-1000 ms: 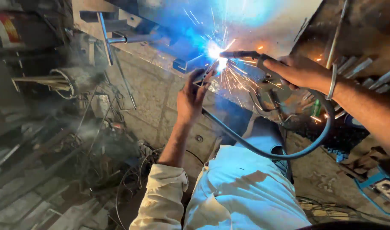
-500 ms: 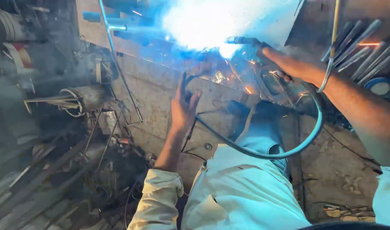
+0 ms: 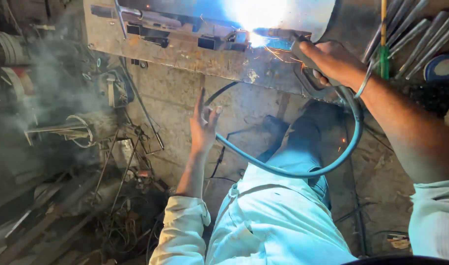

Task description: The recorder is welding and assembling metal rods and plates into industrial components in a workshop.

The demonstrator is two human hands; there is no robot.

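Note:
My right hand (image 3: 332,61) grips a welding torch (image 3: 295,41) whose tip touches small metal parts (image 3: 219,41) on a rusty steel plate (image 3: 185,56). A bright blue-white arc (image 3: 256,34) burns at the tip and throws a few sparks. A blue cable (image 3: 293,172) loops from the torch down across my lap and back up to the left. My left hand (image 3: 204,122) hangs in the air below the plate, fingers spread and upright, holding nothing. White trousers and sleeves cover my legs and arms.
Several metal rods (image 3: 421,27) and a green-handled tool (image 3: 384,61) lean at the upper right beside a blue round lid (image 3: 443,66). Scrap metal, wires and bars (image 3: 111,196) pile up at the left under drifting smoke (image 3: 52,88).
My left hand has dropped away from the arc to below the plate and its fingers have spread. Fewer sparks fly. The view has shifted down and left.

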